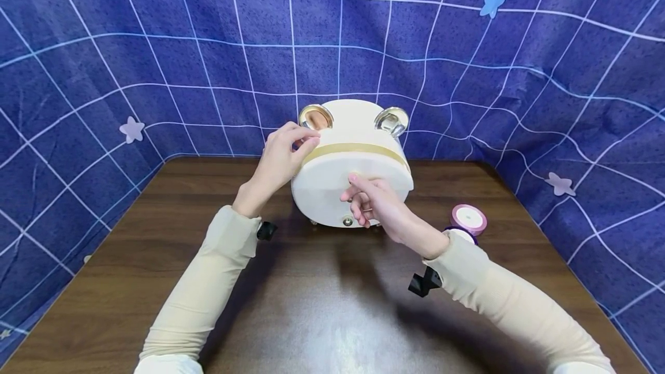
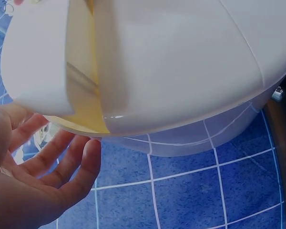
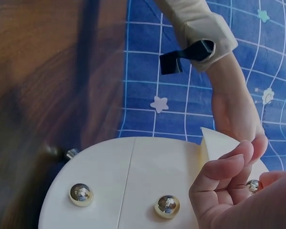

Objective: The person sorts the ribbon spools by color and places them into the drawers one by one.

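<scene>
A white rounded storage box with a gold band stands on the table, two shiny round ears on its top. Its lid is tilted partway up, showing a yellow gap beside the body. My left hand holds the lid's left edge between thumb and index finger, those tips hidden in the left wrist view; its other fingers curl loosely. In front of the box, my right hand has curled fingers and thumb at the upper round knob. Lower on the front is a shiny middle knob and a bottom knob.
To the right of the box lies a pink-rimmed ribbon spool, with a purple-rimmed spool partly behind my right wrist. Brown wood grain covers the table. Blue gridded cloth with star shapes hangs behind and along the sides.
</scene>
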The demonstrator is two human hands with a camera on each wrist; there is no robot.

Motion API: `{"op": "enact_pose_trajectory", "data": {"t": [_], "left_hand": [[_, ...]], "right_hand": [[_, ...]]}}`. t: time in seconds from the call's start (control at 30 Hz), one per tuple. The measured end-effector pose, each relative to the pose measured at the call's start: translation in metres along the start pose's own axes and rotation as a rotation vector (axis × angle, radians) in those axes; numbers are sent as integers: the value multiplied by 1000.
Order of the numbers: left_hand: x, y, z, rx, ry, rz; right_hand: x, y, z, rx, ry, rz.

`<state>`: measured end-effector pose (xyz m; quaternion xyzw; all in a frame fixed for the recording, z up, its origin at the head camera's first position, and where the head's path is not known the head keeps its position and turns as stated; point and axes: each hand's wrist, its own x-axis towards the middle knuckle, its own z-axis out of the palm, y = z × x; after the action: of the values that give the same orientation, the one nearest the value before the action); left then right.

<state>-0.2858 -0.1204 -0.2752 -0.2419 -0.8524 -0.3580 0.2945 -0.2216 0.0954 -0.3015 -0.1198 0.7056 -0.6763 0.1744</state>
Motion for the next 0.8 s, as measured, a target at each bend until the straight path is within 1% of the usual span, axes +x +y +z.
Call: {"op": "enact_pose_trajectory", "data": {"t": [0.27,0.47,0.8], "left_hand": [[0,-1,1,10,9,17],[0,-2,1,0,11,17],[-1,0,1,11,12,8]], "right_hand": [[7,-1,-2,9,8,-13],[12,-2,-3,5,20,-21],[22,-3,-6,-8,56,-13]]}}
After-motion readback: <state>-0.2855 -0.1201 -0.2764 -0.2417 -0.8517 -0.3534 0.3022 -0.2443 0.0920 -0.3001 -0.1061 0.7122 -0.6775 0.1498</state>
